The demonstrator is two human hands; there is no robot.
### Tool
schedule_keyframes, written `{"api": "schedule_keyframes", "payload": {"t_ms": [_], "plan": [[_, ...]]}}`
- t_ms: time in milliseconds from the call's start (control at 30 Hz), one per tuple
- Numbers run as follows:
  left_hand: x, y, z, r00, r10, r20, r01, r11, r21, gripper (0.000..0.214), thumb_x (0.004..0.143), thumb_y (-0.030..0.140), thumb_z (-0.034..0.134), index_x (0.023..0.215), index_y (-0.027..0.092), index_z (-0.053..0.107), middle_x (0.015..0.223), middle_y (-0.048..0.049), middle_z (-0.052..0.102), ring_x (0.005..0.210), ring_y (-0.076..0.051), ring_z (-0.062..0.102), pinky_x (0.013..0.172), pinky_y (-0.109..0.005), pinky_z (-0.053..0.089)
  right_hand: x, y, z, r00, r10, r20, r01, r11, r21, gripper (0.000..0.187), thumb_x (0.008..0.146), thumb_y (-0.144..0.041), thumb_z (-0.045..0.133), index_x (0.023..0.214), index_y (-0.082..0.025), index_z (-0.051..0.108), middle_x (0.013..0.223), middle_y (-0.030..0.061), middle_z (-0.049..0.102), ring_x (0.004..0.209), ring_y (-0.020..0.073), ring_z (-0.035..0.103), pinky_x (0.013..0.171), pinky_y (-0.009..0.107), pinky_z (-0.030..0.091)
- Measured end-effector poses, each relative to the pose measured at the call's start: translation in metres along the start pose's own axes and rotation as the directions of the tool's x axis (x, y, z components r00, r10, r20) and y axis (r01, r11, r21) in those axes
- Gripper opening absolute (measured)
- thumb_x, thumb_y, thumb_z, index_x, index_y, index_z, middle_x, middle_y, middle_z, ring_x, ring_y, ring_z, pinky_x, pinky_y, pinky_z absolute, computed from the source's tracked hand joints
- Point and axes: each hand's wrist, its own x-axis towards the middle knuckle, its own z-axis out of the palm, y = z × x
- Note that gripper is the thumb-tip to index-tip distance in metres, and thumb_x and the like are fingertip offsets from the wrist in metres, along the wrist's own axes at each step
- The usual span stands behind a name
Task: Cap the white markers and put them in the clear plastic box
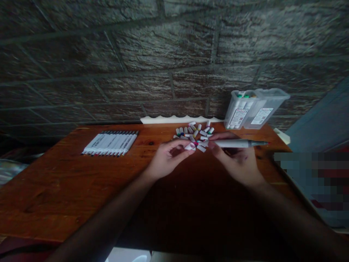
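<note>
Between the fingers of my right hand [237, 158] lies a white double-ended marker [231, 143], held level. Both its ends are uncapped: a dark grey end with a reddish tip points right, and a pink tip points left. My left hand [171, 154] pinches a small white marker cap [190, 146] beside that pink tip; whether cap and tip touch I cannot tell. Just behind the hands lies a loose pile of white caps [195, 133] with coloured ends, partly hidden by my fingers.
A row of uncapped markers [110, 143] lies side by side on the wooden table [68, 189] at left. At the back right stand a clear case [238, 111] holding several markers and another clear case [263, 112]. A stone-patterned wall [136, 65] rises behind.
</note>
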Motion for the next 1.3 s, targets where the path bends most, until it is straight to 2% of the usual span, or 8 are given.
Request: {"api": "schedule_keyframes", "payload": {"t_ms": [233,433,633,767,867,933,1200,1300], "plan": [[0.001,-0.002,-0.003,1.000,0.022,0.020,-0.023,0.998,0.065,0.024,0.079,0.026,0.071,0.102,0.018,0.071,0.098,-0.0071,0.072,0.087,-0.018,0.066,0.082,-0.030,0.052,-0.003,0.007,0.004,0.997,0.011,0.075,-0.011,1.000,0.008,0.015,0.082,-0.027,0.069,0.096,-0.023,0.068,0.096,0.0041,0.072,0.088,0.0182,0.068,0.080,0.032,0.057],[0.001,0.001,-0.002,0.998,0.044,0.036,-0.045,0.998,0.044,0.022,0.080,0.024,0.071,0.101,0.018,0.072,0.099,-0.0066,0.072,0.089,-0.018,0.066,0.084,-0.031,0.051,-0.003,0.011,0.004,0.991,-0.055,0.118,0.059,0.998,-0.034,0.017,0.083,-0.026,0.067,0.100,-0.023,0.069,0.100,0.0043,0.072,0.095,0.0192,0.068,0.088,0.036,0.055],[0.002,0.000,-0.002,0.996,0.074,0.047,-0.076,0.996,0.041,0.017,0.081,0.023,0.069,0.098,0.019,0.072,0.100,-0.0061,0.072,0.090,-0.018,0.066,0.086,-0.031,0.051,-0.006,0.010,0.005,0.983,-0.128,0.132,0.146,0.980,-0.135,0.019,0.084,-0.026,0.067,0.102,-0.024,0.070,0.102,0.0045,0.074,0.095,0.0200,0.069,0.089,0.036,0.055],[0.003,-0.001,-0.001,1.000,0.003,0.027,-0.002,0.999,-0.043,0.017,0.079,0.023,0.071,0.095,0.017,0.073,0.096,-0.0059,0.073,0.090,-0.017,0.066,0.087,-0.031,0.051,-0.002,0.011,0.001,0.984,-0.167,0.056,0.176,0.954,-0.242,0.019,0.084,-0.028,0.066,0.102,-0.023,0.071,0.102,0.0056,0.074,0.091,0.0201,0.069,0.083,0.035,0.056],[0.002,0.001,0.000,1.000,-0.021,0.024,0.023,0.993,-0.117,0.017,0.076,0.021,0.074,0.092,0.017,0.073,0.096,-0.0051,0.073,0.090,-0.017,0.066,0.089,-0.032,0.051,0.004,0.016,-0.006,0.990,-0.127,-0.068,0.103,0.954,-0.281,0.017,0.084,-0.031,0.066,0.097,-0.020,0.071,0.095,0.0072,0.074,0.083,0.0201,0.069,0.074,0.034,0.056],[0.002,0.001,0.000,1.000,-0.017,0.026,0.021,0.990,-0.138,0.017,0.076,0.020,0.074,0.093,0.017,0.073,0.097,-0.0048,0.073,0.092,-0.017,0.066,0.091,-0.032,0.051,0.007,0.018,-0.009,0.990,-0.097,-0.103,0.067,0.963,-0.261,0.018,0.084,-0.032,0.067,0.095,-0.019,0.071,0.092,0.0073,0.074,0.080,0.0195,0.068,0.071,0.032,0.055],[0.003,-0.001,0.001,0.999,-0.028,0.018,0.031,0.991,-0.128,0.018,0.076,0.019,0.073,0.093,0.017,0.072,0.096,-0.0046,0.073,0.092,-0.017,0.066,0.091,-0.032,0.051,0.003,0.008,-0.005,0.995,-0.069,-0.076,0.055,0.985,-0.166,0.018,0.083,-0.031,0.068,0.099,-0.022,0.069,0.095,0.0060,0.072,0.082,0.0185,0.067,0.073,0.032,0.055],[0.003,-0.001,0.002,0.999,-0.036,0.024,0.039,0.990,-0.138,0.019,0.076,0.021,0.074,0.094,0.017,0.072,0.096,-0.0049,0.073,0.092,-0.017,0.067,0.091,-0.033,0.051,0.001,0.008,-0.005,0.996,-0.083,-0.021,0.078,0.985,-0.153,0.016,0.083,-0.030,0.068,0.098,-0.023,0.070,0.099,0.0057,0.072,0.088,0.0189,0.068,0.077,0.032,0.056]]}}
